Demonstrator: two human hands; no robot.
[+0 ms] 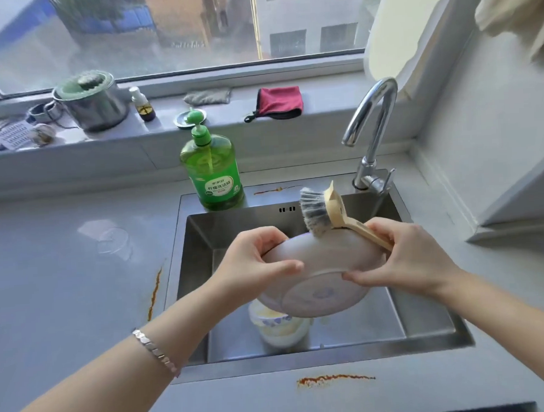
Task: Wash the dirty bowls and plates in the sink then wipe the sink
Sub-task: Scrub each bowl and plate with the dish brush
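1. Inner face of plate [318, 266] is turned away. Only the pale underside and foot ring show, with a faint blue mark at the middle, too blurred to read.
2. Bowl [280, 328] on the floor of the sink [427, 308], lower centre, is partly hidden behind the plate. Yellowish residue inside.
3. Plate is held tilted above the sink, centre frame.
4. Left hand [254, 260] grips the plate's left rim.
5. Right hand [406, 258] clasps the brush [318, 213] handle, thumb on the foot ring. Handle end is hidden in the palm. Bristles touch the plate's upper rim.
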